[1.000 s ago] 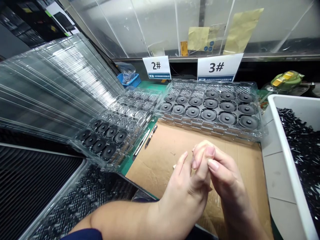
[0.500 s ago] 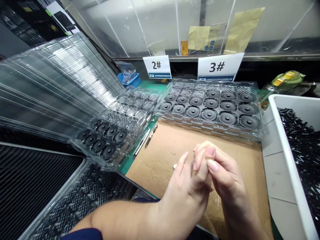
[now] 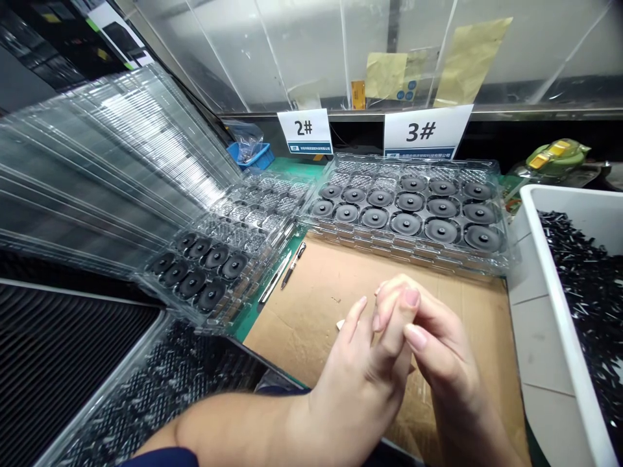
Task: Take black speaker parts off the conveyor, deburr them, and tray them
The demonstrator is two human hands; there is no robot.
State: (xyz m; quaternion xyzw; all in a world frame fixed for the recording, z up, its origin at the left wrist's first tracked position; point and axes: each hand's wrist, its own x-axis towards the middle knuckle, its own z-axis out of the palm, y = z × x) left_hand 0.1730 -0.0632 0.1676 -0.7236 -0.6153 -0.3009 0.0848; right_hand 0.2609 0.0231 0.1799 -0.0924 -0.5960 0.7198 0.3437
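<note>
Over a sheet of brown cardboard (image 3: pixel 292 331), my two hands are pressed together. My left hand (image 3: pixel 367 370) comes in from the lower left; its little finger sticks out, while other fingers bend in against the right. My right hand (image 3: pixel 442 344) is closed around the left hand's fingers, its thumb against them. Between the palms nothing can be made out. A small white bit (image 3: pixel 340 324) shows just behind the left hand. Beyond the hands lies a clear plastic tray (image 3: pixel 509 256) with black round parts (image 3: pixel 406 223) in its pockets.
Left of the cardboard lie a pen (image 3: pixel 293 266) and a slim silvery tool (image 3: pixel 275 277). Another clear tray (image 3: pixel 228 301), partly filled, sits beneath leaning clear sheets (image 3: pixel 97 168). A white bin (image 3: pixel 559 292) of small black pieces stands right. A blue basket (image 3: pixel 263 157) is behind.
The hands hold nearly the same clasped pose; the right thumb has shifted very slightly. The whole view has moved a touch, and the objects around stay in place.
</note>
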